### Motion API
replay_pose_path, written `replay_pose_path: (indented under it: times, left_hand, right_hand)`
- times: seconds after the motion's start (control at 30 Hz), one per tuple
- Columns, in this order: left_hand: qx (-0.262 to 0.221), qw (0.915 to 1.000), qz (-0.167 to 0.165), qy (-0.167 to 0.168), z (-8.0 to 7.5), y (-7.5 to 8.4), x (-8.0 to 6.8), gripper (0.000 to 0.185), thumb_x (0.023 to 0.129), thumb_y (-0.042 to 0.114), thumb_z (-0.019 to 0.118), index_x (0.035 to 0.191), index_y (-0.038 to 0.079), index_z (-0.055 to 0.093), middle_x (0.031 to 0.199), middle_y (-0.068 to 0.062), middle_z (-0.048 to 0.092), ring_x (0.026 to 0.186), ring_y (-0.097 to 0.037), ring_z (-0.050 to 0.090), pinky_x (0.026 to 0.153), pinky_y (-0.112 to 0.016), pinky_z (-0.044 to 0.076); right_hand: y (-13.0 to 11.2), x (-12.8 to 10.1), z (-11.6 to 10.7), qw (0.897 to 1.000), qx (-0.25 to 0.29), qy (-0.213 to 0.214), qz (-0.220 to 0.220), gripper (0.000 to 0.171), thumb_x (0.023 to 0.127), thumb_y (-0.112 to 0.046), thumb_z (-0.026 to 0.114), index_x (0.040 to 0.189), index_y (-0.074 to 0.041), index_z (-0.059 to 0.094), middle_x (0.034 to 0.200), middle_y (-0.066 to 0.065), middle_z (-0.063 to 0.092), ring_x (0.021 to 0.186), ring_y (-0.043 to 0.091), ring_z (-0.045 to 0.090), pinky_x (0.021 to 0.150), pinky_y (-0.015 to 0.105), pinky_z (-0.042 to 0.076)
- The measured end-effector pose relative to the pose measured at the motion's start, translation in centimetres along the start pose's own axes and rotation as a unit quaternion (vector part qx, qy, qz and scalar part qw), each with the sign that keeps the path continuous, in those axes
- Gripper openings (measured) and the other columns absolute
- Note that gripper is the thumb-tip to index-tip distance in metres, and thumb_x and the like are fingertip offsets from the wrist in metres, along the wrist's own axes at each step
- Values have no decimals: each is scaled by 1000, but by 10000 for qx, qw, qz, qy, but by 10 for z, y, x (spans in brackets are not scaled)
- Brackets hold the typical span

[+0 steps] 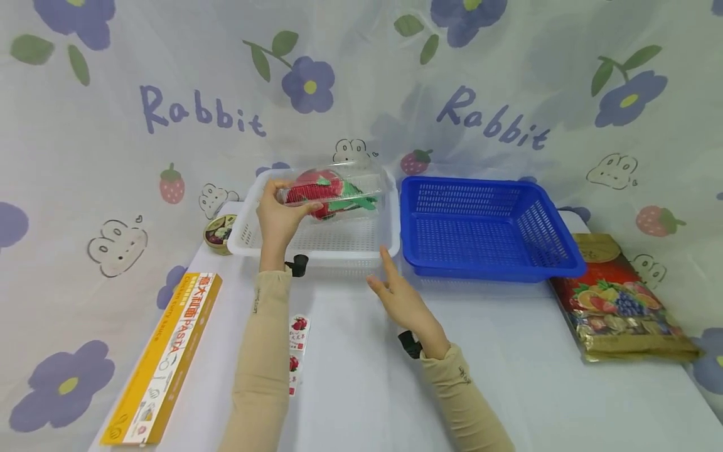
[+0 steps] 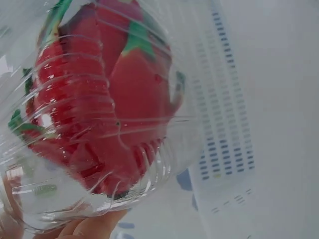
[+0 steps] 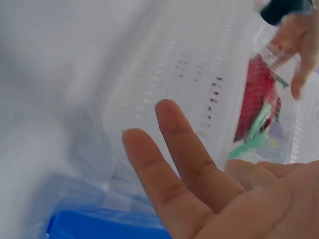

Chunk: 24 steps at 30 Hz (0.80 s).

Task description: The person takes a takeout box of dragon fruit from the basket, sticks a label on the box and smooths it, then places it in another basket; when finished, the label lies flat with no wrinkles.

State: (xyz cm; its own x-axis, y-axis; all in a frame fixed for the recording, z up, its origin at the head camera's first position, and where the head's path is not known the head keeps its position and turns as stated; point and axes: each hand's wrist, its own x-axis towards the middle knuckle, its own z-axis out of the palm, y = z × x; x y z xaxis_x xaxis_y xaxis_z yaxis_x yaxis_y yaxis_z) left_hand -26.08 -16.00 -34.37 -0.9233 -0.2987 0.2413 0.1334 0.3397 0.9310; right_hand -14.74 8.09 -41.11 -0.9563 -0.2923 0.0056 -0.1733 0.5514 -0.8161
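My left hand [image 1: 278, 220] grips the left end of a clear plastic box [image 1: 369, 183] with red, green-tipped dragon fruit [image 1: 319, 188] showing through it. The box is over the white basket [image 1: 316, 253], overlapping its rear part. Up close in the left wrist view, ribbed clear plastic covers the dragon fruit [image 2: 137, 92], and fingertips [image 2: 97, 226] curl at the box's lower edge. My right hand [image 1: 405, 306] holds nothing, its fingers spread by the basket's front right corner. In the right wrist view, that hand [image 3: 244, 204] has two fingers extended in front of the basket wall.
A blue basket [image 1: 486, 273] stands right of the white one. Further right lies a red and gold fruit-print bag [image 1: 621, 301]. At left are a yellow pasta box [image 1: 160, 361] and a round tin [image 1: 219, 234]. Stickers with dragon fruit pictures [image 1: 298, 351] lie near my left forearm.
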Motion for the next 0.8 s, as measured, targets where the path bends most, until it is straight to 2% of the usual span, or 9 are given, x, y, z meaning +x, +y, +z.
replay_pose_path:
  times: [0.07,0.13,0.2,0.27,0.43,0.6,0.8]
  left_hand:
    - [-111,9999,89,70,1,-2,-8,61,68,15,88,116,4,52,134,-9,56,129,-20,50,106,-38,45]
    - [-258,9994,214,121,2,-2,-15,61,67,12,89,116,3,53,142,-10,52,137,-20,45,111,-36,41]
    - [-356,9988,316,137,2,-1,-23,61,67,10,88,117,4,54,151,-9,44,144,-19,36,115,-35,35]
    - [-448,9979,440,139,3,1,-32,62,66,9,89,117,3,54,157,-8,35,147,-19,29,116,-35,33]
    - [-595,9954,749,73,6,4,-56,61,63,7,90,113,2,55,157,-9,33,148,-19,27,117,-36,32]
    - [-741,9931,906,-124,7,8,-77,59,62,5,90,112,3,58,158,-7,33,147,-20,29,115,-34,33]
    - [-990,9850,1387,-281,5,12,-100,59,59,-5,89,109,-3,57,157,-13,34,147,-21,30,115,-38,33]
  right_hand:
    - [-1,-3,-7,9993,325,140,-95,73,102,-51,36,157,-24,-4,162,13,18,126,39,54,99,59,46]
    - [-4,-6,-15,9969,615,364,-317,75,101,-53,34,157,-20,-5,164,9,6,130,40,50,102,59,44]
    - [-6,-10,-22,9930,790,661,-577,79,99,-58,32,157,-19,-3,165,5,2,134,40,45,104,58,42]
    - [-8,-13,-28,9878,949,913,-833,81,96,-63,30,157,-20,-2,165,4,2,139,39,39,105,57,41]
    - [-12,-20,-39,9768,1123,1383,-1185,84,92,-71,26,157,-23,4,165,2,8,145,34,29,109,59,35]
    - [-14,-28,-43,9693,1257,1600,-1383,82,94,-67,26,157,-17,10,164,5,11,145,35,29,110,58,35]
    - [-12,-39,-50,9686,1420,1603,-1263,82,94,-69,25,157,-18,9,163,7,14,143,37,30,109,62,33]
